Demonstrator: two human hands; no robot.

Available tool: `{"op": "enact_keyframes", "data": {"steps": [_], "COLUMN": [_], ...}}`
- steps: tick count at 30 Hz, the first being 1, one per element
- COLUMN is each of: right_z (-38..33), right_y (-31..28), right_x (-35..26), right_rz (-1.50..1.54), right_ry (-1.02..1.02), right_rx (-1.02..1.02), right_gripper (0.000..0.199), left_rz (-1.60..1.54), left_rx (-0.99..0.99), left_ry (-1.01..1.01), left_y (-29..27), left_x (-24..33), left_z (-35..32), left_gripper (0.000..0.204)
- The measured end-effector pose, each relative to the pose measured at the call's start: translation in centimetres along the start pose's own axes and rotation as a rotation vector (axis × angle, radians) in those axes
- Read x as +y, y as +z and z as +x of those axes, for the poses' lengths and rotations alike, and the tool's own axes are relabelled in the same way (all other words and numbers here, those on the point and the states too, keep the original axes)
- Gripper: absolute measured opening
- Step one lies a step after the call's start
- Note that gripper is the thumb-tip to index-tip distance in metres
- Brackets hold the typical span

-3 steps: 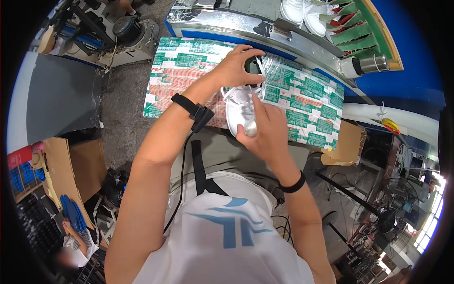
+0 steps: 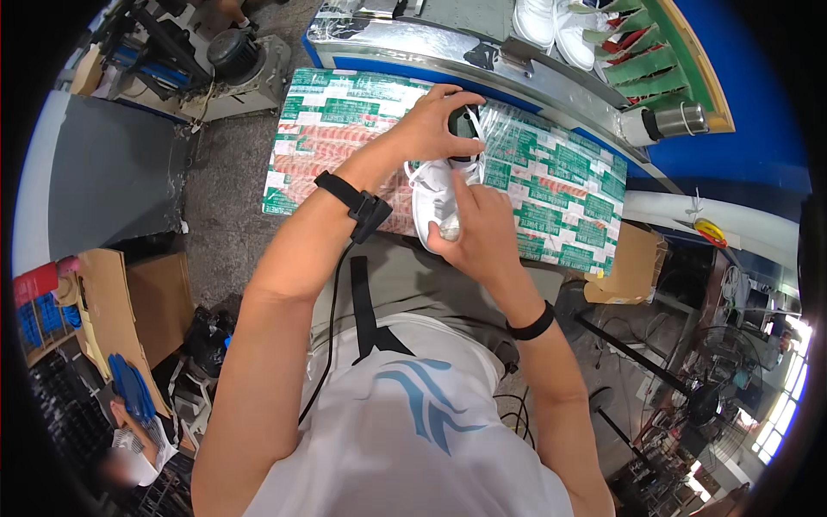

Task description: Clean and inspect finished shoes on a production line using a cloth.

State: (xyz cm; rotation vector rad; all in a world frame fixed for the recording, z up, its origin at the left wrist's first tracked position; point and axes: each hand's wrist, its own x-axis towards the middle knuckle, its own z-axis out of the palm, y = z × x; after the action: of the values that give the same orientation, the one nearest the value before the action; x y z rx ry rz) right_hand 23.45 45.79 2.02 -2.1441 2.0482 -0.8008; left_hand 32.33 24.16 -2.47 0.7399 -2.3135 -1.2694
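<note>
A white lace-up sneaker point(image 2: 429, 205) rests on the taped board in front of me, toe towards my body and dark opening at the far end. My left hand point(image 2: 429, 127) is curved around the collar, thumb on the near side and fingers on the far side. White laces hang loosely at the shoe's left side. My right hand point(image 2: 484, 226) lies over the right side, index finger on the tongue and laces, thumb against the toe. Its other fingers are curled and partly hidden. A small pale greyish patch shows beside that thumb; I cannot tell what it is.
Green-and-white tape covers the board point(image 2: 560, 202) under the shoe. Beyond it runs a metal-edged bench point(image 2: 413, 39) bearing white shoes point(image 2: 575, 39) and a green rack point(image 2: 650, 56). A steel cup point(image 2: 680, 119) is at the right. A person point(image 2: 142, 452) is at lower left.
My right hand has shifted slightly left and down along the shoe, its index finger lower on the tongue. The left hand keeps its hold on the collar.
</note>
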Motion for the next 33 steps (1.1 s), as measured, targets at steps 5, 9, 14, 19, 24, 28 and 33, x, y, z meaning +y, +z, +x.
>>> {"op": "enact_keyframes", "data": {"steps": [5, 9, 14, 19, 24, 28, 33], "right_z": [-0.3, -1.7, -4.8, -2.0, -2.0, -4.6, -5.3], "right_y": [1.2, -0.5, -3.1, -0.3, 0.7, -1.2, -1.3], "right_x": [-0.9, -1.9, -0.5, 0.4, -0.3, -0.6, 0.8], "right_rz": [0.091, 0.4, 0.461, 0.097, 0.099, 0.452, 0.555], "right_ry": [0.09, 0.221, 0.222, 0.036, 0.042, 0.224, 0.342], "right_rx": [0.006, -0.024, -0.083, 0.029, 0.028, -0.032, 0.084], "right_gripper": [0.08, 0.076, 0.078, 0.082, 0.08, 0.075, 0.072], "left_rz": [0.017, 0.025, 0.026, 0.022, -0.036, -0.057, -0.162], "left_rx": [-0.005, -0.007, -0.027, -0.044, -0.039, -0.031, -0.072], "left_ry": [-0.019, 0.005, 0.05, -0.01, -0.005, 0.0, -0.019], "left_y": [0.1, -0.3, -0.8, -0.3, -0.3, -0.6, -0.6], "left_x": [0.3, -0.4, -0.8, 0.5, 0.4, 0.0, 0.6], "left_z": [0.5, 0.5, 0.5, 0.3, 0.5, 0.1, -0.1], "left_gripper": [0.081, 0.082, 0.082, 0.084, 0.083, 0.087, 0.079]}}
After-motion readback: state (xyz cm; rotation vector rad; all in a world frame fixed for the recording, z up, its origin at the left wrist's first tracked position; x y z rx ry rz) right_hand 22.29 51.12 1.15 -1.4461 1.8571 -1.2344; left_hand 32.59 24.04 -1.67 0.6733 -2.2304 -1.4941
